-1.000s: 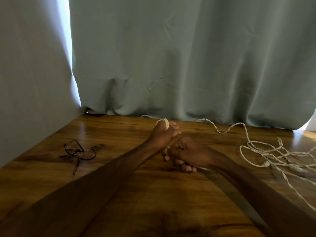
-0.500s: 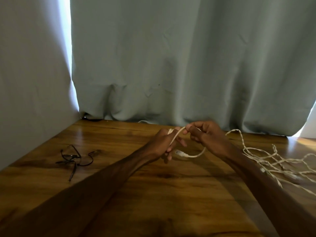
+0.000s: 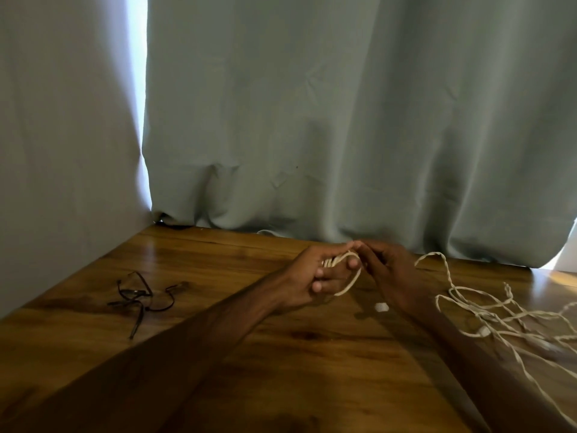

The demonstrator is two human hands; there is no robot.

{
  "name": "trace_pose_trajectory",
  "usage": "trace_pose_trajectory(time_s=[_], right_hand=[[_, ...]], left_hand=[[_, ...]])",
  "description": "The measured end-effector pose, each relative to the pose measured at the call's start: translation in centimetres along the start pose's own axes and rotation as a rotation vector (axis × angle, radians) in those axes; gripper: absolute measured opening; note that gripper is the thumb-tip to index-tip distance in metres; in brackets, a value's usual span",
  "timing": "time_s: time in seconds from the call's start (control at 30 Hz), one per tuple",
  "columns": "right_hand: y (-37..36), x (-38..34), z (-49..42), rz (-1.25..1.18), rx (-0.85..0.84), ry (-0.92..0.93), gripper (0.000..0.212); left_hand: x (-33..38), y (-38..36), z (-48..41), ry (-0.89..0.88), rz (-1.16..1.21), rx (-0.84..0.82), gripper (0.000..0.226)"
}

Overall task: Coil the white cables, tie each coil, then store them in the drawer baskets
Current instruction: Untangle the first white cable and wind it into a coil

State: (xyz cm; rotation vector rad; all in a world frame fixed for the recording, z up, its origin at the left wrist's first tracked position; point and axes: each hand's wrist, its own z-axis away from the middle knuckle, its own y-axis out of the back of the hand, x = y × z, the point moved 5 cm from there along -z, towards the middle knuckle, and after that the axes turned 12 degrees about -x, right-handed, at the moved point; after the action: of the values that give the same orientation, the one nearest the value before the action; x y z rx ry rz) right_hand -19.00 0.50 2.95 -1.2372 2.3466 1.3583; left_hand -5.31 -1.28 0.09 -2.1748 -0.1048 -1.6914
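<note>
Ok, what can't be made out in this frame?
Head view only.
Right hand: its own back hides whether it pinches the white cable.
Loose tangle: cut off by the right edge.
Dark straps at left: too small and dim to identify.
Drawer baskets: outside the frame.

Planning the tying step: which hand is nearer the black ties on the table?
Left. The left hand is right of the black ties, apart from them; the right hand lies farther right, beyond it.

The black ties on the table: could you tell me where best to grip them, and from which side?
Probably at the crossing in the middle of the black ties, pinched from above: they lie flat on the table, and one grip there likely gathers all strands.
</note>
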Motion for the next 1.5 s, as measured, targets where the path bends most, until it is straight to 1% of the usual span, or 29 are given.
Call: trace_pose_trajectory(time_s=[0.1, 0.13, 0.2, 0.23, 0.3, 0.37, 0.47, 0.57, 0.6, 0.63, 0.7, 0.77, 0.83, 0.9, 1.0, 1.07, 1.13, 1.2, 1.3, 1.33, 1.4, 1.47, 1.5], right_hand=[[-2.2, -0.7, 0.4, -0.036, -0.039, -0.062, 0.037], [-3.0, -1.0, 0.5, -0.087, -0.079, -0.098, 0.039], [-4.6, -1.2, 1.0, -0.172, -0.199, -0.173, 0.035], [-5.2, -1.0, 1.1, -0.179, -0.261, -0.210, 0.032], [-6.1, -0.7, 1.5, -0.135, -0.383, -0.237, 0.034], [-6.5, -0.8, 1.6, -0.103, -0.448, -0.230, 0.034], [-6.8, -1.6, 1.7, -0.147, -0.516, -0.202, 0.030], [-6.9, -1.6, 1.5, -0.123, -0.528, -0.205, 0.020], [-7.0, -1.7, 1.4, -0.172, -0.521, -0.224, 0.017], [-7.2, -1.8, 1.4, -0.237, -0.501, -0.249, 0.020], [-7.8, -1.7, 1.5, -0.386, -0.432, -0.344, 0.033], [-8.4, -1.5, 1.8, -0.526, -0.346, -0.471, 0.038], [-8.8, -2.0, 1.8, -0.615, -0.315, -0.510, 0.028], [-9.0, -2.7, 1.7, -0.626, -0.365, -0.474, 0.016], [-9.4, -3.8, 1.9, -0.672, -0.473, -0.393, 0.027], [-9.3, -4.7, 1.9, -0.689, -0.501, -0.324, 0.026], [-8.8, -5.5, 1.8, -0.594, -0.493, -0.219, 0.020], [-8.0, -6.0, 1.6, -0.414, -0.464, -0.107, 0.016], [-6.3, -6.1, 1.0, -0.116, -0.377, 0.040, 0.020], [-5.7, -6.2, 0.9, -0.064, -0.347, 0.072, 0.022], [-4.5, -5.9, 0.6, -0.053, -0.252, 0.086, 0.017], [-3.3, -5.0, 0.1, -0.086, -0.158, 0.069, 0.010], [-2.8, -4.6, 0.0, -0.100, -0.130, 0.059, 0.010]], left_hand=[[0.6, 0.1, -0.2, -0.070, 0.076, 0.022, 0.033], [0.7, 0.3, -0.2, -0.083, 0.071, 0.045, 0.032], [0.8, 0.7, -0.1, -0.095, 0.035, 0.113, 0.031], [0.8, 0.9, -0.1, -0.100, 0.023, 0.154, 0.032], [0.9, 1.8, -0.1, -0.129, 0.036, 0.255, 0.035], [0.8, 2.8, -0.1, -0.155, 0.016, 0.379, 0.038], [0.8, 3.6, 0.2, -0.167, -0.094, 0.544, 0.041], [1.0, 3.7, 0.4, -0.180, -0.138, 0.645, 0.038], [1.2, 3.8, 0.4, -0.189, -0.137, 0.672, 0.036], [1.3, 3.8, 0.4, -0.204, -0.130, 0.691, 0.035], [1.6, 4.1, 0.4, -0.238, -0.112, 0.728, 0.032], [1.7, 4.7, 0.6, -0.266, -0.103, 0.768, 0.030], [1.7, 5.3, 1.0, -0.263, -0.111, 0.814, 0.032], [1.7, 5.8, 1.3, -0.257, -0.119, 0.861, 0.032], [2.0, 6.6, 1.9, -0.249, -0.125, 0.932, 0.026], [2.2, 7.0, 2.5, -0.232, -0.111, 0.962, 0.025], [2.4, 7.2, 2.9, -0.209, -0.109, 0.954, 0.026], [2.2, 7.0, 2.8, -0.157, -0.189, 0.905, 0.027], [1.5, 6.1, 2.2, -0.067, -0.385, 0.713, 0.029], [1.3, 5.7, 2.2, -0.057, -0.442, 0.639, 0.029], [1.2, 4.7, 2.2, -0.059, -0.472, 0.541, 0.036], [1.2, 3.8, 2.1, -0.025, -0.488, 0.518, 0.037], [1.1, 3.4, 1.9, 0.008, -0.514, 0.505, 0.037]])
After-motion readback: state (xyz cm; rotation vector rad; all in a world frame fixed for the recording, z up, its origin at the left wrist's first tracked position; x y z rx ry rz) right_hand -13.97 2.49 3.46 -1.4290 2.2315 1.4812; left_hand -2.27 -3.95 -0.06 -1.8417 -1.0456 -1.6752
